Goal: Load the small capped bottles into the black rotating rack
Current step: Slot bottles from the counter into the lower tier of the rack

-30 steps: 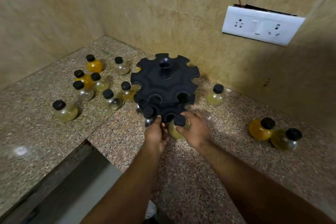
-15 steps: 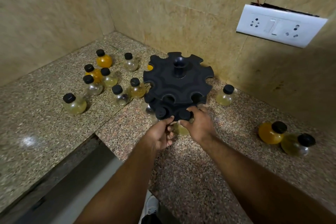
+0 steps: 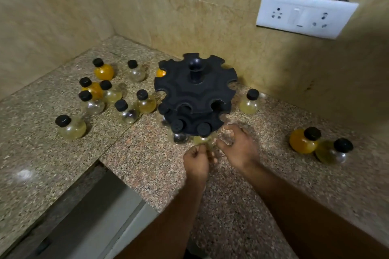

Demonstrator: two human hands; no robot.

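Note:
The black two-tier rotating rack (image 3: 195,94) stands on the granite counter near the wall corner. Its lower tier holds a clear bottle (image 3: 179,138), a pale yellow bottle (image 3: 202,140) at the front, and a third bottle (image 3: 163,112) on the left side. My right hand (image 3: 239,150) is just right of the yellow bottle, fingers apart, thumb close to it. My left hand (image 3: 196,163) sits below that bottle with fingers curled in and nothing in it. Several loose capped bottles (image 3: 127,114) stand to the rack's left, and three more stand to its right (image 3: 249,105).
An orange bottle (image 3: 303,143) and a yellowish one (image 3: 332,152) stand at the far right. A white wall socket (image 3: 303,16) hangs above them. The counter edge drops to a lower grey ledge (image 3: 88,206) at bottom left. Tiled walls close off the back.
My right hand pushed the pale yellow bottle into a front slot of the lower tier and let go. Both hands have drawn back a little from the rack.

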